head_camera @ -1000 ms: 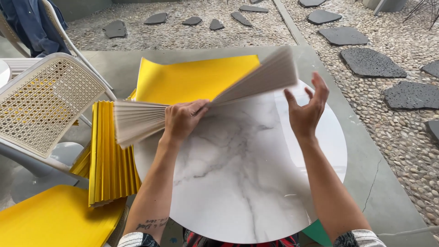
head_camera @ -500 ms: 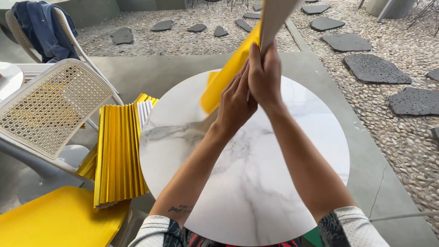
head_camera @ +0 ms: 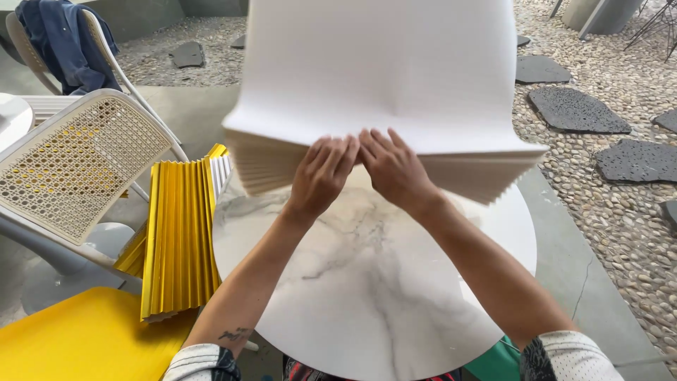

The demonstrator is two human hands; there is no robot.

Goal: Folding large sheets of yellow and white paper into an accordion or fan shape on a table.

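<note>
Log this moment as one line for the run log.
left hand: pressing white pleated paper | right hand: pressing same sheet | paper: raised over round marble table | yellow pleated paper: at table's left edge

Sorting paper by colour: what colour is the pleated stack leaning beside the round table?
Yellow: the pleated stack shows clearly in the head view.

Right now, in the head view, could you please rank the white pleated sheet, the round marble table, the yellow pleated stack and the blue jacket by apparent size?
1. Round marble table and white pleated sheet: alike; the sheet is nearer the camera.
2. Yellow pleated stack.
3. Blue jacket, far off.
</note>
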